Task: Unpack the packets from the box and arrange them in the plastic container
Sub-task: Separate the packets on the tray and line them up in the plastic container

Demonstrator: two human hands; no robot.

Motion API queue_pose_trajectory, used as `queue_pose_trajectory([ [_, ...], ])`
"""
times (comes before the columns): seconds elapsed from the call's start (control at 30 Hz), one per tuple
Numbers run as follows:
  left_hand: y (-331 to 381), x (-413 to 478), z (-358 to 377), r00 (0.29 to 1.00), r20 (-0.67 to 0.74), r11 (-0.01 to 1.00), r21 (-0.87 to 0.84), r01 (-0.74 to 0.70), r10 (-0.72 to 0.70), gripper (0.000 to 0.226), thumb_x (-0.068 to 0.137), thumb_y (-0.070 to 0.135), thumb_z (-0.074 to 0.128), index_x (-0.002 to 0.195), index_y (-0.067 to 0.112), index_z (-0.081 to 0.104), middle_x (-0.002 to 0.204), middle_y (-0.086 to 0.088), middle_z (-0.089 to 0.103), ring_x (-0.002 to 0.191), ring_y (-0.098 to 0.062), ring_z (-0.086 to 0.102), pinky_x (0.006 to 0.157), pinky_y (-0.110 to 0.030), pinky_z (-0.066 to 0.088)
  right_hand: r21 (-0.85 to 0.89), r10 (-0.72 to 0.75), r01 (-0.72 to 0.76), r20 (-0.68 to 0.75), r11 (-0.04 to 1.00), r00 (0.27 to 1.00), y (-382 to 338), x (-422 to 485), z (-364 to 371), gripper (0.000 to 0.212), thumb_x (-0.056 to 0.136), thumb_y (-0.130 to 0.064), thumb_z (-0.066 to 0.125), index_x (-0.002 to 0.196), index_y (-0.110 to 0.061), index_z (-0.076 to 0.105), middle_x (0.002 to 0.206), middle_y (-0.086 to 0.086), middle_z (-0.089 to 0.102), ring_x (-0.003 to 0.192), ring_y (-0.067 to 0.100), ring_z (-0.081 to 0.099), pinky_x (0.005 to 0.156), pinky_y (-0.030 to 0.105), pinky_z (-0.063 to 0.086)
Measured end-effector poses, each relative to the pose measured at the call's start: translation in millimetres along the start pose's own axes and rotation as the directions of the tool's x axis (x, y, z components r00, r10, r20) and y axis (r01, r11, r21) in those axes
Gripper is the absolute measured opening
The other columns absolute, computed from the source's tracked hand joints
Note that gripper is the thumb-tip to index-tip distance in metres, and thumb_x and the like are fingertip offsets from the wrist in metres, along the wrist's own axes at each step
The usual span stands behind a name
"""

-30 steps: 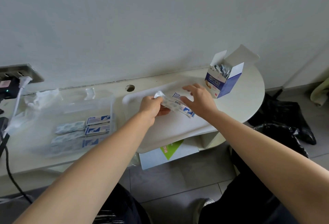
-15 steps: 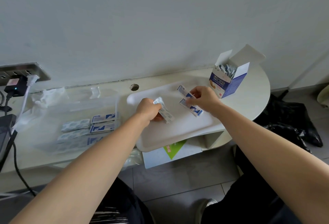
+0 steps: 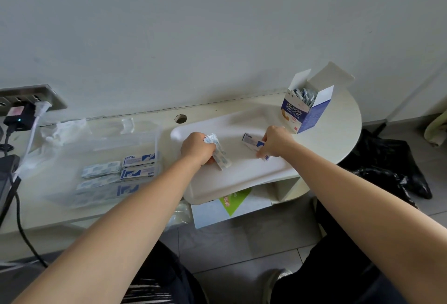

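A blue-and-white box (image 3: 305,112) stands open at the table's right end with several packets sticking out of its top. My left hand (image 3: 197,148) grips a small stack of white packets (image 3: 219,153) over the white tray (image 3: 244,178). My right hand (image 3: 274,141) pinches blue-and-white packets (image 3: 251,140) lying on the tray. The clear plastic container (image 3: 101,158) sits to the left and holds several packets (image 3: 137,167) laid flat in rows.
A lid-like clear plastic piece (image 3: 128,124) and crumpled wrap (image 3: 63,129) lie behind the container. A charger and cables (image 3: 18,120) hang from the wall socket at far left. A white carton with a green patch (image 3: 229,204) sits under the tray. Black bags (image 3: 396,165) lie on the floor at right.
My hands have drawn apart, each keeping some packets. The left hand's stack has tipped downward; the right hand has lowered its packets onto the tray.
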State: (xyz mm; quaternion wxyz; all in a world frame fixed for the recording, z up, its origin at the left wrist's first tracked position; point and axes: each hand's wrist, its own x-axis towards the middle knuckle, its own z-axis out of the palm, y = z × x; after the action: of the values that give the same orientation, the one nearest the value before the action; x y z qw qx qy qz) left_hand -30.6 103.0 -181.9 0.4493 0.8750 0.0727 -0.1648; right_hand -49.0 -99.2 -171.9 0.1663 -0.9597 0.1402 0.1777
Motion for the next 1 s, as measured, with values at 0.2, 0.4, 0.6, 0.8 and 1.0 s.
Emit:
queue_pose_trajectory([
  [0.2, 0.2, -4.1, -6.1, 0.996, -0.048, 0.951, 0.304, -0.059, 0.077, 0.005, 0.083, 0.012, 0.060, 0.079, 0.011, 0.056, 0.081, -0.009, 0.062, 0.082, -0.032, 0.058, 0.066, -0.030, 0.042, 0.056, -0.057, 0.057, -0.006, 0.997, 0.998, -0.4, -5.9, 1.2, 0.041, 0.064, -0.013, 0.079, 0.100, -0.014, 0.059, 0.089, 0.004, 0.062, 0.076, 0.019, 0.055, 0.050, 0.023, 0.040],
  [0.4, -0.9, -8.6, -7.6, 0.963, -0.090, 0.841, 0.513, -0.175, 0.255, 0.047, 0.084, 0.025, 0.066, 0.125, 0.012, 0.046, 0.122, -0.014, 0.041, 0.101, -0.034, 0.055, 0.083, -0.035, 0.043, 0.228, -0.204, 0.225, -0.110, 0.947, 0.973, 0.1, -10.6, -0.5, 0.026, 0.071, -0.014, 0.078, 0.092, -0.016, 0.064, 0.085, 0.001, 0.065, 0.062, 0.007, 0.051, 0.049, 0.016, 0.037],
  [0.6, 11.6, -18.6, 10.9, 0.875, 0.213, 0.747, 0.457, -0.483, 0.435, 0.031, 0.085, 0.023, 0.065, 0.115, 0.027, 0.064, 0.084, 0.000, 0.055, 0.085, -0.024, 0.059, 0.070, -0.026, 0.039, 0.175, -0.320, 0.333, -0.097, 0.927, 0.942, -5.5, -15.6, 11.8, 0.018, 0.070, -0.009, 0.078, 0.084, -0.015, 0.067, 0.081, 0.000, 0.063, 0.069, 0.014, 0.051, 0.052, 0.016, 0.034],
  [0.8, 3.5, -20.0, 26.6, 0.880, 0.124, 0.762, 0.454, -0.461, 0.459, 0.019, 0.086, 0.016, 0.058, 0.096, 0.022, 0.072, 0.088, -0.004, 0.069, 0.087, -0.025, 0.061, 0.073, -0.028, 0.046, 0.241, -0.271, 0.297, -0.135, 0.924, 0.953, 18.8, -16.6, 14.0, 0.020, 0.069, -0.031, 0.081, 0.079, -0.020, 0.068, 0.076, -0.004, 0.061, 0.063, 0.009, 0.050, 0.056, 0.024, 0.039],
  [1.0, 11.5, -18.2, 25.0, 0.869, 0.065, 0.793, 0.379, -0.477, 0.491, 0.012, 0.088, 0.029, 0.064, 0.090, 0.022, 0.074, 0.081, 0.001, 0.056, 0.080, -0.022, 0.057, 0.065, -0.025, 0.034, 0.370, -0.254, 0.316, -0.205, 0.874, 0.945, 26.8, -16.7, 9.9, 0.008, 0.077, -0.019, 0.077, 0.077, -0.015, 0.070, 0.064, -0.005, 0.059, 0.056, 0.006, 0.047, 0.052, 0.018, 0.036],
])
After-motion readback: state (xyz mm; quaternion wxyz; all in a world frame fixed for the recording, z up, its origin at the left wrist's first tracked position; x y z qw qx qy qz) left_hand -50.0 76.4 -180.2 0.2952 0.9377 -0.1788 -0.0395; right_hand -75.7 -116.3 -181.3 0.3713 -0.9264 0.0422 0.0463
